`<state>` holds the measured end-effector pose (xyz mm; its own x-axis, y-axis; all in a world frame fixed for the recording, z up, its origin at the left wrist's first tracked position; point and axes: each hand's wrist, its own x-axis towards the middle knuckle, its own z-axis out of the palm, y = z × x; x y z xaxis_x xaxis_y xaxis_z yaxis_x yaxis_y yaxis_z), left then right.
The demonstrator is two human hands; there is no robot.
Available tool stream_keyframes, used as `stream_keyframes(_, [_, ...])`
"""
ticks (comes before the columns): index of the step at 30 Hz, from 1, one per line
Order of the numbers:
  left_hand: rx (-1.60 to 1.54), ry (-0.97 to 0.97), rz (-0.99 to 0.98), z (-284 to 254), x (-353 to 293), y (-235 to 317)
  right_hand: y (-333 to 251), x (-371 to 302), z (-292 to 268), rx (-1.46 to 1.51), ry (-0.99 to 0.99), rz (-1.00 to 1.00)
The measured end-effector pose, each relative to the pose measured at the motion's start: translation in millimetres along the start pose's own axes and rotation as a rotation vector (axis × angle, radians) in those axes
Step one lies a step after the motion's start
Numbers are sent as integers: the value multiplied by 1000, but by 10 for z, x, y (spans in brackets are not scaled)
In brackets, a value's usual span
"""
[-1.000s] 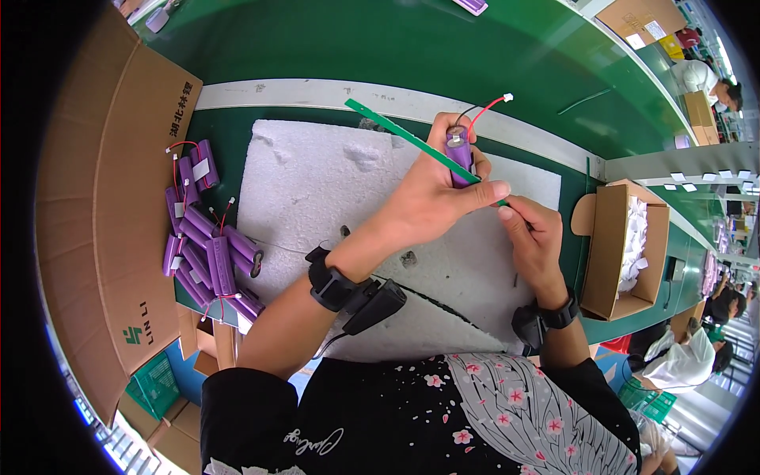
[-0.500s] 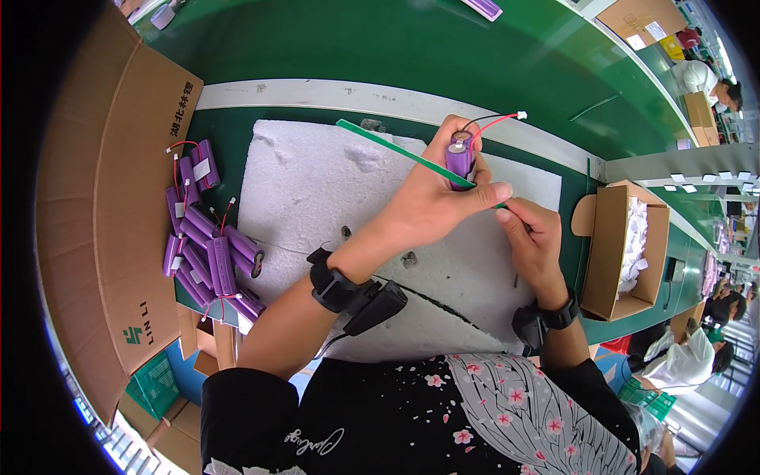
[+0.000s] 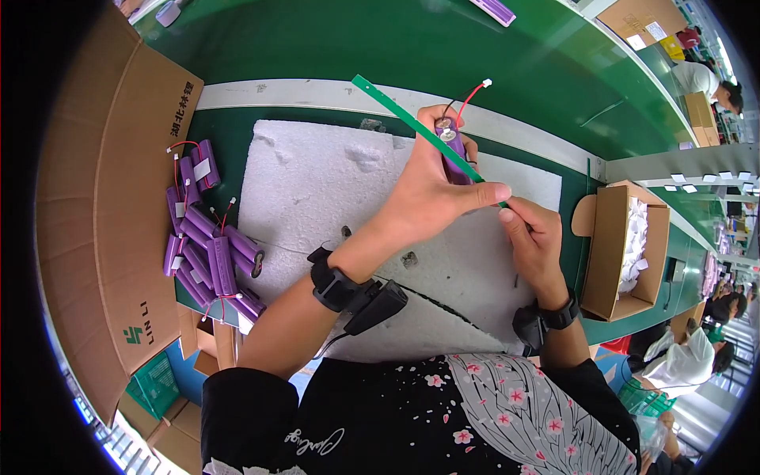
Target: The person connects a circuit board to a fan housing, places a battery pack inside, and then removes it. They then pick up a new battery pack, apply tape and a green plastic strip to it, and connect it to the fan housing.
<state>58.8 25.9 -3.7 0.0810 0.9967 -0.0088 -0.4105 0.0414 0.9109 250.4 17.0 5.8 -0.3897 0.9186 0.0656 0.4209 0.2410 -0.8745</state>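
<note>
Above the foam board, my left hand is closed around a purple battery pack, its metal end facing up. From that end rise a red and a black wire with a white connector. A narrow green strip slants across the pack, under my left thumb. My right hand pinches the strip's near end, thumb against bent fingers. The foam board lies beneath both hands. Several more purple battery packs with wires are heaped to the left.
A tall cardboard box walls off the left side. At the right stands a small open carton with white pieces inside. Beyond a pale rail runs a green surface bearing another purple pack. Other people are at the far right.
The green strip's far end has swung up and now slants more steeply. The battery pack and its wires have shifted up and left in my left hand. The far purple pack moved right.
</note>
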Motion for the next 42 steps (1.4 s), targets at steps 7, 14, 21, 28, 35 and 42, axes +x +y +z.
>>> stream_keyframes(7, [-140, -70, -1, 4, -7, -15, -17, 10, -8, -35, -48, 11])
stream_keyframes(14, [-198, -130, -5, 4, -9, -12, -7, 8, -11, -25, -60, 26])
stream_keyframes(21, [-174, -195, 47, -4, -1, -22, -5, 3, -8, 9, -47, 24])
stream_keyframes(28, [-118, -199, 36, -11, 3, -4, -15, 20, -27, -2, -71, 16])
stream_keyframes(35, [-107, -188, 9, 10, -7, 38, 15, 24, -20, 18, -56, -2])
stream_keyframes(42, [6, -209, 63, -6, -3, 26, 39, 24, -7, -22, -33, -37])
